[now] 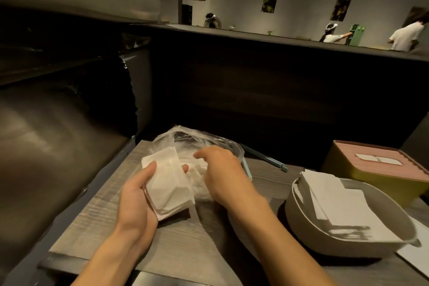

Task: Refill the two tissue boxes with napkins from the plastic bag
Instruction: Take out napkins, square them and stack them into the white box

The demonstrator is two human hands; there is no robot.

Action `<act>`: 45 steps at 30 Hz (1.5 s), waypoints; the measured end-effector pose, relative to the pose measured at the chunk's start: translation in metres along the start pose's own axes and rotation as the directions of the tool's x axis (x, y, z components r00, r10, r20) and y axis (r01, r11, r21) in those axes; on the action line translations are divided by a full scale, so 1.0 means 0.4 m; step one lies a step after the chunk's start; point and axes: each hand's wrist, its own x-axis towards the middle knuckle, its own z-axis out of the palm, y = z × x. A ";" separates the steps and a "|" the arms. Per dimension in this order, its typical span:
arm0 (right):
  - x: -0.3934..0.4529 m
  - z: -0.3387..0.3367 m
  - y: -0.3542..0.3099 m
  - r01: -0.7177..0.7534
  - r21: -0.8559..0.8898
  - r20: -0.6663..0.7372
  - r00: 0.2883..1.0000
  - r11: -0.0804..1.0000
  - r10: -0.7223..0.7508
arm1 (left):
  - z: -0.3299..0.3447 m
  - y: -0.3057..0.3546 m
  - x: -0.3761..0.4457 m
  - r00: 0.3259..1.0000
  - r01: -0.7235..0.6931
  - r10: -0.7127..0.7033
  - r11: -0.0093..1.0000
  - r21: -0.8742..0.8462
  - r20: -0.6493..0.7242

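Note:
My left hand grips a stack of white napkins just above the table, thumb on top. My right hand reaches into the clear plastic bag beside it, fingers curled among more napkins; what they hold is hidden. A grey open tissue box at the right holds several white napkins. Behind it stands a yellow tissue box with a pink lid, a white napkin showing in its slot.
The wooden table ends at the left beside a dark bench seat. A blue-grey rod lies behind the bag. A white sheet lies at the far right. People stand far behind a dark partition.

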 end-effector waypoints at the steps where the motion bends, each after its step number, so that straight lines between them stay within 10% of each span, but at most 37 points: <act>1: 0.024 0.009 -0.003 -0.017 -0.028 0.040 0.999 0.999 0.019 | 0.002 0.007 -0.005 1.000 0.005 -0.005 0.999 -0.032 0.005; 9: 0.083 0.005 -0.004 0.067 -0.117 0.282 0.959 0.991 -0.031 | 0.013 0.010 -0.010 1.000 0.021 -0.021 0.999 -0.028 0.012; 30: 0.121 0.069 0.019 0.151 -0.198 -0.109 0.979 0.968 -0.175 | 0.018 0.015 -0.017 0.989 0.114 -0.107 0.992 -0.062 0.102; 37: 0.095 0.019 0.011 0.094 0.192 -0.329 0.944 0.977 -0.026 | 0.005 0.017 -0.010 0.988 0.123 -0.112 0.988 -0.095 0.110; 45: 0.071 0.030 0.041 0.217 -0.019 0.090 0.973 0.976 -0.214 | 0.001 0.015 -0.007 0.988 0.130 -0.122 0.988 -0.084 0.097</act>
